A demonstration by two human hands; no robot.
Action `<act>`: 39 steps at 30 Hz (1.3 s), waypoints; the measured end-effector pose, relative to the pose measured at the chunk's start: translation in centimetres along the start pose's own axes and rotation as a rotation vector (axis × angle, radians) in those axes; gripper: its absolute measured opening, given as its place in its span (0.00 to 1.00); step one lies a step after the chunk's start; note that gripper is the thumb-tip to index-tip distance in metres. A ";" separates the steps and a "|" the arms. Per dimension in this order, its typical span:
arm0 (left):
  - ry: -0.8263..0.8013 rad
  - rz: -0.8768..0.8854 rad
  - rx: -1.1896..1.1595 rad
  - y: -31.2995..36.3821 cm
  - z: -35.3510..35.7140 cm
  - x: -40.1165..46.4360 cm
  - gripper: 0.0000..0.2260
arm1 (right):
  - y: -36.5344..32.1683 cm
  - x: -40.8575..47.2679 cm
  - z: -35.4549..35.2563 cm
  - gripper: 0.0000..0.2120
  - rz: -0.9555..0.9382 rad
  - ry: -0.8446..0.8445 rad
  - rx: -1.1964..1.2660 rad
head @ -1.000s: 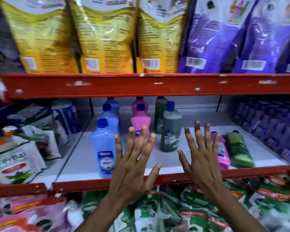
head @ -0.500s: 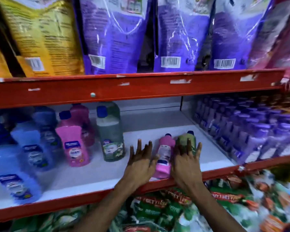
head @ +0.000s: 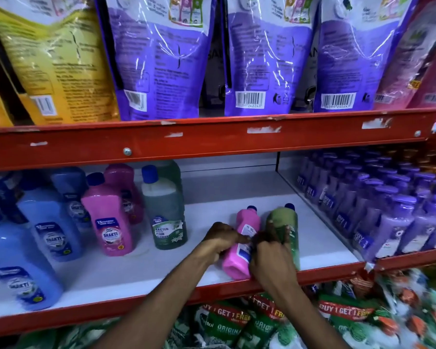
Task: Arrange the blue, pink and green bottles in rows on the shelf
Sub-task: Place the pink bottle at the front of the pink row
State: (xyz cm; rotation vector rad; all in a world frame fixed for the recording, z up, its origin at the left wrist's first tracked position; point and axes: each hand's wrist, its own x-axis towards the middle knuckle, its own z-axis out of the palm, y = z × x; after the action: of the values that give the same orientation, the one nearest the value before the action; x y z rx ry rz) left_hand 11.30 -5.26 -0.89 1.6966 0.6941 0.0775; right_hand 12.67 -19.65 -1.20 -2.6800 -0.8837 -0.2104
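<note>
At the shelf (head: pixel 141 268) front edge, our left hand (head: pixel 220 239) grips the lying pink bottle (head: pixel 242 244) while our right hand (head: pixel 271 258) clasps the lying green bottle (head: pixel 286 222) beside it. Farther back left, blue, pink and green bottles (head: pixel 168 210) stand upright.

Bright overhead light puts white glare on the purple pouches (head: pixel 269 54). Picture edges bend and blur; the shelf's (head: pixel 141 268) back is dim.

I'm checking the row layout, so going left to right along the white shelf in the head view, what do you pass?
Blue bottles → standing pink bottle → standing green bottle → left hand → lying pink bottle → lying green bottle → purple bottles.
</note>
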 end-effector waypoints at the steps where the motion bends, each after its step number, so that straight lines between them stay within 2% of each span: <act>1: 0.005 0.012 -0.034 0.0 -0.3 -0.3 0.19 | -0.2 0.0 0.2 0.06 -0.006 0.028 0.031; 3: 0.022 0.064 -0.114 -0.2 -1.1 -1.2 0.17 | -0.7 -0.2 0.5 0.07 -0.047 0.105 0.156; 6: 0.072 0.207 -0.202 -0.7 -3.7 -4.0 0.17 | -2.9 -0.8 0.0 0.09 -0.044 0.175 0.522; 9: 0.081 0.308 -0.257 -2.4 -8.3 -7.6 0.21 | -6.2 -1.4 -0.3 0.16 -0.023 0.168 0.896; 12: 0.082 0.430 -0.298 -5.3 -13.2 -10.5 0.22 | -10.4 -2.2 -0.2 0.15 -0.079 0.139 1.047; 15: 0.185 0.499 -0.298 -8.2 -17.2 -12.7 0.21 | -15.5 -3.2 0.5 0.14 -0.139 0.103 1.095; 20: 0.367 0.555 -0.192 -11.2 -21.2 -13.2 0.21 | -21.9 -4.3 2.6 0.14 -0.174 0.158 1.105; 24: 0.407 0.578 -0.126 -11.8 -22.4 -13.4 0.24 | -24.0 -4.3 4.3 0.15 -0.184 0.210 1.045; 30: 0.433 0.544 0.027 -12.4 -23.2 -12.9 0.21 | -24.1 -3.1 6.1 0.15 -0.152 0.280 0.955; 33: 0.435 0.498 0.059 -12.2 -23.2 -13.4 0.17 | -23.6 -2.3 6.3 0.20 -0.092 0.157 0.998; 35: 0.451 0.476 0.130 -12.4 -23.4 -13.5 0.15 | -23.3 -1.8 6.2 0.20 -0.089 0.083 1.052; 39: 0.408 0.453 0.217 -12.9 -23.6 -13.3 0.08 | -22.6 -2.4 5.8 0.24 -0.239 -0.188 1.108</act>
State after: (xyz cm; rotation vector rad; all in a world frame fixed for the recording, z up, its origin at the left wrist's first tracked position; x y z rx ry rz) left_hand -14.50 9.95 -2.33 2.0478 0.6157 0.7039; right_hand -2.59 -1.84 -1.70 -1.5765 -0.9732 0.3865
